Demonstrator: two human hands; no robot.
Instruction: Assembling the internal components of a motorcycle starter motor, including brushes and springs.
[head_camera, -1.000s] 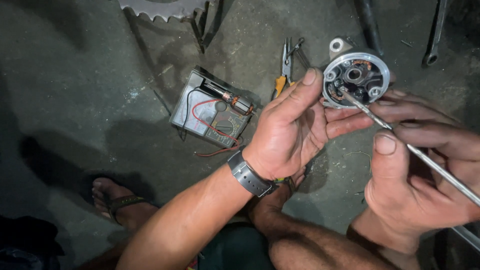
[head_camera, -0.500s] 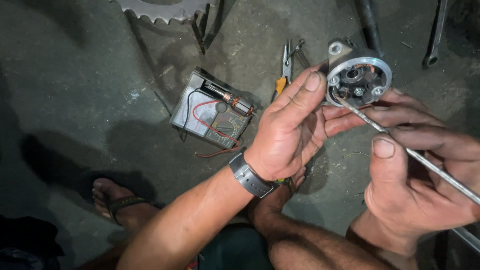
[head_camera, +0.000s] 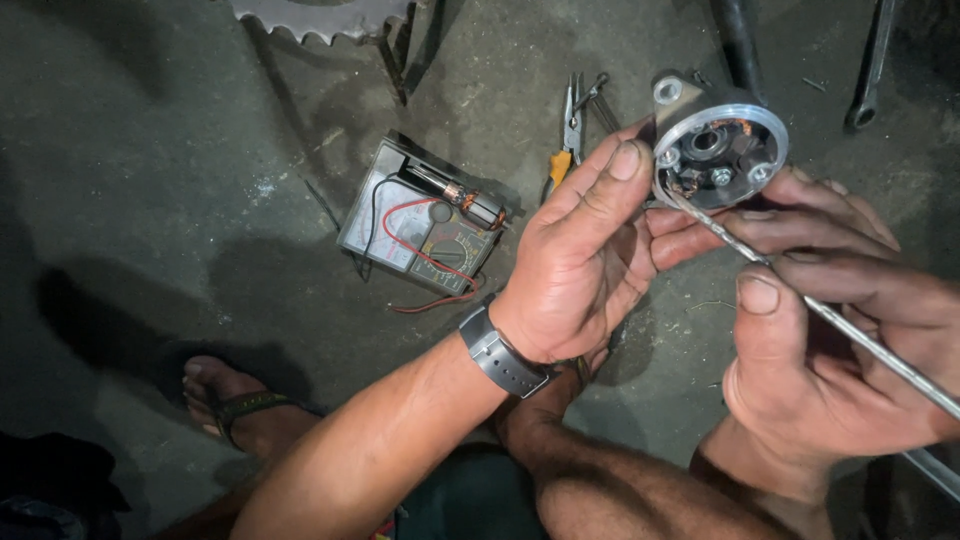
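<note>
Head view: one person sits on a dark concrete floor (head_camera: 150, 200), two bare hands raised over it.
Foot: one sandalled foot (head_camera: 235, 405) at lower left, flat on the floor.
Meter: one grey analogue meter (head_camera: 415, 235) lies on the floor, red and black leads looped over it; one small wound copper part (head_camera: 470, 203) rests on its upper edge.
Pliers: one pair (head_camera: 570, 130), orange-handled, on the floor just right of the meter.
Left hand: the left hand (head_camera: 580, 265), a dark watch (head_camera: 503, 352) at the wrist, has its grip closed on the housing, thumb on the rim, fingers beneath.
Housing: one round metal motor housing (head_camera: 718, 140), held above the floor at upper right; open face turned to the camera, mounting ear up-left.
Rod: one thin metal rod (head_camera: 850, 335), long axis running upper left to lower right, tip touching the housing's lower rim.
Right hand: the right hand (head_camera: 850, 350) has its grip closed round the rod, thumb along it.
Top edge: one toothed sprocket (head_camera: 320, 15) at upper left.
</note>
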